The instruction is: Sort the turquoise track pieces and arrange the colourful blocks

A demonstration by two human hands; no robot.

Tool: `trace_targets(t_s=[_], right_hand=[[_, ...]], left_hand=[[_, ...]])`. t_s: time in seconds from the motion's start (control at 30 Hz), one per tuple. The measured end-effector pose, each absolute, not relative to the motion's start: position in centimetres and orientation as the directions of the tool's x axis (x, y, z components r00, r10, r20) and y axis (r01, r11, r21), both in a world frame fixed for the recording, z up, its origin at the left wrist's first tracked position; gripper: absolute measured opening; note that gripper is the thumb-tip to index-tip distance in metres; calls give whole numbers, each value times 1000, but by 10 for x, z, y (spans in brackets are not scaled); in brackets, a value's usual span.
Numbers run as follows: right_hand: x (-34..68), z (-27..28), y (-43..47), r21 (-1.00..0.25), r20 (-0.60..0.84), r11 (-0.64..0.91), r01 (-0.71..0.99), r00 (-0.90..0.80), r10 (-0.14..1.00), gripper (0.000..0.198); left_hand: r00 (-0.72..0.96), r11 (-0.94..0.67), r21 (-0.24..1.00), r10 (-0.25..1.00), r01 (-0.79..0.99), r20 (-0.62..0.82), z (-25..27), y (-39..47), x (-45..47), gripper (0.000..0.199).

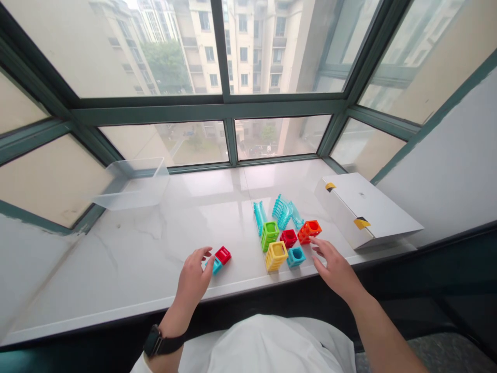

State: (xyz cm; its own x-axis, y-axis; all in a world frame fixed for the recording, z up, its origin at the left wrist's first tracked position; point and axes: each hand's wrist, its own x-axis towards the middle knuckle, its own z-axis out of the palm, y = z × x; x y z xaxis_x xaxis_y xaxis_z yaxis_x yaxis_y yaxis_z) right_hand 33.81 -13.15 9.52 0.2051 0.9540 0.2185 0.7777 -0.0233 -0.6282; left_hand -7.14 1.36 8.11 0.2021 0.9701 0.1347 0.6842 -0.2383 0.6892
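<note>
My left hand (196, 272), fingers apart, is beside a small red block (223, 255) joined or set against a blue block (217, 266); whether the fingertips touch the blue one I cannot tell. Over on the right, my right hand (333, 267) is open next to an orange-red hollow block (309, 231), its fingertips very near it. Grouped with that block are a green block (270, 236), a yellow block (276, 256), a dark red block (288, 238) and a blue block (296, 257). Behind them lie translucent blue track pieces, one straight (259, 217) and one curved (282, 212).
A clear plastic bin (149, 192) stands at the back left of the white marble sill (155, 259). At the right sits a white box (368, 207) with yellow-and-black stickers. Green-framed windows close off the back; the sill's front edge runs just before my body.
</note>
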Motion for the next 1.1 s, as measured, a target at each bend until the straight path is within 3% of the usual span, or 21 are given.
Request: trace_targets(t_s=[0.07, 0.2, 0.33, 0.47, 0.57, 0.7, 0.83, 1.1], right_hand=[[327, 117, -127, -601, 348, 30, 799, 228, 909, 44], [283, 152, -114, -547, 613, 257, 797, 173, 771, 34], [223, 164, -103, -564, 670, 499, 658, 11, 743, 40], [171, 139, -83, -652, 505, 515, 556, -188, 842, 46], [147, 97, -60, -676, 288, 355, 646, -211, 934, 52], [136, 39, -36, -608, 41, 181, 773, -197, 979, 67], [138, 14, -29, -587, -22, 137, 798, -185, 982, 60], [143, 24, -34, -558, -83, 46, 828, -112, 990, 44]], left_hand=[[241, -323, 597, 946, 734, 215, 61, 17, -78, 41], [302, -357, 461, 934, 813, 190, 28, 18, -71, 52], [302, -319, 439, 947, 840, 111, 13, 18, -58, 42], [408, -384, 538, 909, 751, 79, 10, 17, -53, 34], [506, -463, 577, 857, 673, 97, 10, 16, -53, 40], [572, -509, 579, 815, 637, 87, 9, 15, -55, 44], [591, -525, 579, 802, 624, 91, 6, 15, -56, 45], [597, -553, 516, 796, 654, 96, 3, 16, -53, 50]])
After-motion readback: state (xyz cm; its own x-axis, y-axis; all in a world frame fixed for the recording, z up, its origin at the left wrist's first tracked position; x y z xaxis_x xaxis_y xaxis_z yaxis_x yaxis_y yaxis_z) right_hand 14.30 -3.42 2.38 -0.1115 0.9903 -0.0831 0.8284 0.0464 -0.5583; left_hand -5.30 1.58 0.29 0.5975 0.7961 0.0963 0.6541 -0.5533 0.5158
